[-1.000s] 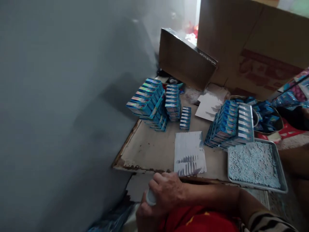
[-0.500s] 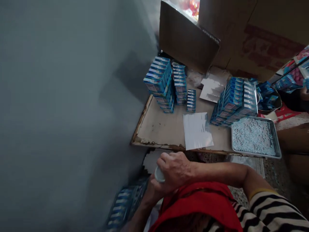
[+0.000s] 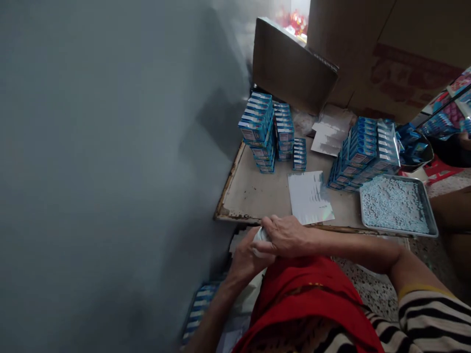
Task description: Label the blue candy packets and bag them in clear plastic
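Note:
Just in front of the table's near edge, both my hands are closed around a small white round thing. It has a pale rim, and fingers cover most of it, so its exact kind is hidden. My left hand wraps it from the left and below. From the right, my right hand curls over it with bent fingers. Beyond my hands, a white sheet lies at the table edge. To the right, a metal tray holds many small pale blue pellets.
Stacked blue boxes stand at the table's back left, and another blue stack at the right. A grey wall borders the left side. Cardboard stands behind. More blue boxes sit low at the left. A person's hand shows far right.
Both hands have risen toward the table edge with the white thing between them, and its rim has turned. The view has shifted slightly, moving the table's contents rightward.

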Action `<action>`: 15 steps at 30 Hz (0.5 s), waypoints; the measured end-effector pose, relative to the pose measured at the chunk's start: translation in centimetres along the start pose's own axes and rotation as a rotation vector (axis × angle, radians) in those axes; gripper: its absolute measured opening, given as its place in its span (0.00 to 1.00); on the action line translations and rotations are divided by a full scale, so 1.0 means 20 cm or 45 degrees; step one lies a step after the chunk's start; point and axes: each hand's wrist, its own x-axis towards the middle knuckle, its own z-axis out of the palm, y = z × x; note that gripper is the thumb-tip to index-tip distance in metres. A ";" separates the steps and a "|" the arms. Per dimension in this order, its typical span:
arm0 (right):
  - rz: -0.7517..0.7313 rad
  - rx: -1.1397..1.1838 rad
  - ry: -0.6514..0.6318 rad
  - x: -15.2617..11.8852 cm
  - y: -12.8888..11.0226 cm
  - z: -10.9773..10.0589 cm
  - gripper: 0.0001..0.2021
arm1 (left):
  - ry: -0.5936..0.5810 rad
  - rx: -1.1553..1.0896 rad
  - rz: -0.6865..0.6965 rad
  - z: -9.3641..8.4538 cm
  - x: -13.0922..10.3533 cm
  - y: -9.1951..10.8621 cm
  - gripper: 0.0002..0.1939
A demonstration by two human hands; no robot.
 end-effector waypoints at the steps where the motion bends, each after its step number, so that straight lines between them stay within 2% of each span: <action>1: -0.035 -0.027 -0.021 -0.01 0.02 0.00 0.25 | -0.009 -0.001 0.027 0.01 0.01 -0.01 0.26; 3: -0.312 -0.031 -0.046 -0.04 0.07 -0.04 0.20 | -0.045 -0.017 0.089 0.03 0.02 -0.04 0.25; 5: -0.648 0.031 -0.068 -0.07 0.14 -0.11 0.26 | -0.127 -0.047 0.047 0.03 0.03 -0.06 0.24; 6: -0.705 0.075 -0.059 -0.08 0.16 -0.14 0.31 | -0.160 -0.064 -0.009 0.03 0.04 -0.07 0.24; 7: -0.642 0.115 -0.039 -0.08 0.18 -0.16 0.36 | -0.173 -0.082 -0.068 0.04 0.06 -0.07 0.24; 9: -0.279 0.148 -0.028 -0.07 0.20 -0.17 0.44 | -0.198 -0.121 -0.134 0.04 0.09 -0.03 0.25; 11: 0.054 0.098 -0.095 -0.06 0.19 -0.15 0.41 | -0.254 -0.130 -0.117 0.04 0.12 0.04 0.25; 12: 0.106 0.059 -0.134 -0.06 0.19 -0.13 0.37 | -0.288 -0.120 -0.104 0.04 0.14 0.07 0.24; 13: 0.067 0.021 -0.155 -0.07 0.19 -0.12 0.34 | -0.336 -0.107 -0.086 0.03 0.15 0.11 0.24; 15: -0.208 -0.037 -0.109 -0.12 0.20 -0.11 0.28 | -0.477 -0.091 -0.015 0.00 0.18 0.18 0.22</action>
